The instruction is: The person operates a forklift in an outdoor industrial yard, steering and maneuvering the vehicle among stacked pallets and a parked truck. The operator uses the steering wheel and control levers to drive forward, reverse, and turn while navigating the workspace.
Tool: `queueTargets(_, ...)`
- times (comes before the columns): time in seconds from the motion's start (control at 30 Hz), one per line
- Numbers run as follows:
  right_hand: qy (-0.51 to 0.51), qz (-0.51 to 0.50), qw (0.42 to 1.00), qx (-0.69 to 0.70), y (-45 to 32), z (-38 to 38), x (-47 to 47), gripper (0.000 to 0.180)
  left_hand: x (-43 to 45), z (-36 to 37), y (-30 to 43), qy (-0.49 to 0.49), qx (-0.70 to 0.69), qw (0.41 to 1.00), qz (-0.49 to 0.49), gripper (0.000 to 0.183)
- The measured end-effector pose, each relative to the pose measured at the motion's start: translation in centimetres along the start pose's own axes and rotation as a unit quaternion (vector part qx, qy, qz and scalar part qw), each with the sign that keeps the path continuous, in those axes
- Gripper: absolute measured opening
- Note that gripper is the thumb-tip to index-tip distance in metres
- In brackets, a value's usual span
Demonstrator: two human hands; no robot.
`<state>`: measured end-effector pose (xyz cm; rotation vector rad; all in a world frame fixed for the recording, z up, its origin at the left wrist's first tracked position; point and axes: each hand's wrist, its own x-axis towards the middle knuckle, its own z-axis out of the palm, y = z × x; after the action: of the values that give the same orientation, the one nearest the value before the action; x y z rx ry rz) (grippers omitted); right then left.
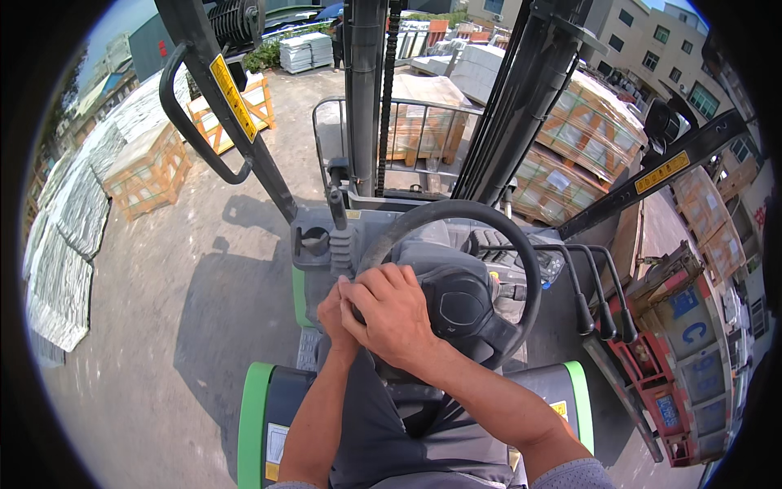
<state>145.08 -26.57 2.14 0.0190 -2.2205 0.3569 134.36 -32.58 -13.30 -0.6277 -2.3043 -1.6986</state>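
Both my hands meet at the lower left of the black steering wheel [530, 269] of a forklift. My right hand [391, 308] lies over my left hand [335, 315], its fingers curled. Part of the rim is hidden beneath them, so whether either hand grips the rim or a knob cannot be told. Just beyond my left hand stands a lever with a ribbed rubber boot [342, 244], beside a cup holder [314, 240]. To the right of the wheel are several black-knobbed hydraulic levers [605, 321], untouched. Ahead rises the forklift mast [365, 110] with its chain.
A wrapped wooden crate [421, 116] stands behind the load backrest [324, 122]. Stacked crates [580, 134] are at the right front. A red truck [657, 391] is close on the right. Stone slabs [67, 275] and a crate [149, 174] line the left. A person [337, 40] stands far ahead.
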Motion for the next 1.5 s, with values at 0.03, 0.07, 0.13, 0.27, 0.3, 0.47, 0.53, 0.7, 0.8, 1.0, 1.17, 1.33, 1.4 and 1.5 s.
queueTargets(0.03, 0.024, 0.005, 0.999, -0.02, 0.6, -0.7, 1.8, 0.017, -1.0, -0.6, -0.1, 0.013, -0.029, 0.999, 0.009, 0.045)
queueTargets(0.07, 0.056, 0.023, 0.997, -0.051, 1.9, -2.2, 2.4, 0.016, -2.2, -1.9, 1.0, -0.026, 0.039, 0.998, -0.044, 0.044)
queueTargets(0.13, 0.108, 0.057, 0.986, -0.111, 3.7, -6.3, 1.4, 0.014, -4.1, -3.5, 1.8, -0.007, 0.014, 1.0, -0.023, 0.048)
queueTargets(0.27, 0.169, 0.171, 0.957, -0.159, 2.8, -13.5, -6.3, 0.012, -8.0, -6.6, 3.0, -0.023, 0.034, 0.998, -0.039, 0.044)
queueTargets(0.3, 0.181, 0.199, 0.949, -0.165, 1.7, -14.2, -8.5, 0.012, -8.6, -7.5, 2.7, -0.02, 0.03, 0.999, -0.034, 0.044)
queueTargets(0.47, 0.201, 0.249, 0.929, -0.185, -6.1, -16.2, -17.2, 0.014, -11.8, -12.2, 3.1, -0.024, -0.012, 0.999, -0.037, 0.047)
queueTargets(0.53, 0.206, 0.263, 0.925, -0.18, -9.3, -16.5, -19.1, 0.015, -13.2, -13.8, 3.0, -0.027, -0.029, 0.998, -0.057, 0.051)
queueTargets(0.7, 0.239, 0.278, 0.915, -0.169, -15.2, -17.1, -22.8, 0.017, -16.4, -17.8, 1.3, -0.066, -0.046, 0.997, 0.009, 0.042)
queueTargets(0.8, 0.243, 0.267, 0.917, -0.17, -18.7, -17.9, -24.4, 0.018, -19.1, -20.8, -2.7, -0.068, -0.062, 0.992, 0.086, 0.026)
queueTargets(1.0, 0.251, 0.265, 0.917, -0.163, -25.4, -22.0, -30.0, 0.017, -26.5, -25.6, -2.0, -0.022, -0.009, 0.989, 0.147, 0.017)
queueTargets(1.17, 0.246, 0.262, 0.918, -0.169, -30.9, -24.2, -34.3, 0.017, -32.5, -30.2, -1.7, -0.019, 0.047, 0.984, 0.17, 0.017)
queueTargets(1.33, 0.244, 0.242, 0.925, -0.164, -37.6, -24.6, -36.6, 0.018, -36.9, -37.1, -0.7, -0.023, 0.043, 0.984, 0.169, 0.018)
queueTargets(1.4, 0.247, 0.239, 0.926, -0.156, -40.9, -25.3, -37.8, 0.019, -39.1, -39.7, -2.3, -0.011, 0.064, 0.989, 0.136, 0.018)
queueTargets(1.5, 0.246, 0.248, 0.919, -0.186, -44.6, -27.7, -40.5, 0.018, -42.7, -42.4, 3.1, -0.035, 0.042, 0.983, 0.178, 0.016)
